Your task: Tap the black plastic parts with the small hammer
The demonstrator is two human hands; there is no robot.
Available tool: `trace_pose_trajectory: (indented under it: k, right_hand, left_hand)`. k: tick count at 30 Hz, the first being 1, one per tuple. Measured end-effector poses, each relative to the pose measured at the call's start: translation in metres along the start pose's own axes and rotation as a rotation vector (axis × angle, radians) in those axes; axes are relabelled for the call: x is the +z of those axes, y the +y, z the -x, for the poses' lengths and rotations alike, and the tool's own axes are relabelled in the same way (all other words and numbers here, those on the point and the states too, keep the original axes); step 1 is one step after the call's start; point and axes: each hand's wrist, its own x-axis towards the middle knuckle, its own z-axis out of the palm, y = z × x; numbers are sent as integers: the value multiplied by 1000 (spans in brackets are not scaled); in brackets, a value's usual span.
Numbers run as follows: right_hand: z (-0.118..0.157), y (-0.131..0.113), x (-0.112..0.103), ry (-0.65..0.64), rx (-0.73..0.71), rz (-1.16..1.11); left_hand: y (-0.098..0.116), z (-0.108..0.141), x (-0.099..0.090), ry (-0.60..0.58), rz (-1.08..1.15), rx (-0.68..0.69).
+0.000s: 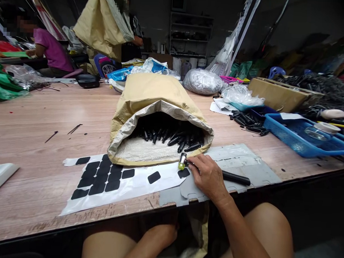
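right hand (206,174): closed on the hammer (234,178), its head at five o'clock from the sack (162,89). left hand (170,230): grip cannot be told. step: apparently hammer positioning; next move likely calls for steady control.

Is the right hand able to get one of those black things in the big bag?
Probably yes: the bag is open toward the person, and the right hand is close to its front edge, near the black things. But it holds a hammer, so it might need to let go first.
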Motion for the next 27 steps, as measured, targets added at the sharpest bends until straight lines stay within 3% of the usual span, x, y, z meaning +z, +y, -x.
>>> trace_pose_trajectory:
  k: [3,5,6,8,10,12,13,15,19,22,27]
  right_hand:
    - [0,0,0,-4,1,3]
    - [1,-1,1,-7,4,6]
    - [1,-1,1,-7,6,8]
    - [1,-1,1,-3,6,15]
    - [1,-1,1,-1,5,25]
    - [1,-1,1,-2,3,27]
    - [1,-1,1,-4,1,24]
    - [0,-1,1,-6,1,17]
    - [0,0,1,-5,4,12]
    - [0,-1,0,-10,6,3]
    - [-1,-2,-2,-14,9,0]
  left_hand:
    - [22,30,-32,-247,-160,135]
    - [43,46,-68,-395,-159,337]
    - [52,49,-88,-409,-98,412]
    - [66,44,-127,-254,32,508]
    - [72,21,-159,109,39,490]
    - [71,-14,-181,528,-53,361]
    - [69,-33,-188,671,-115,292]
    - [65,-67,-195,786,-195,207]
    - [61,-94,-195,781,-239,158]
    - [58,-80,-195,756,-257,154]
    - [42,-22,-188,700,-213,227]
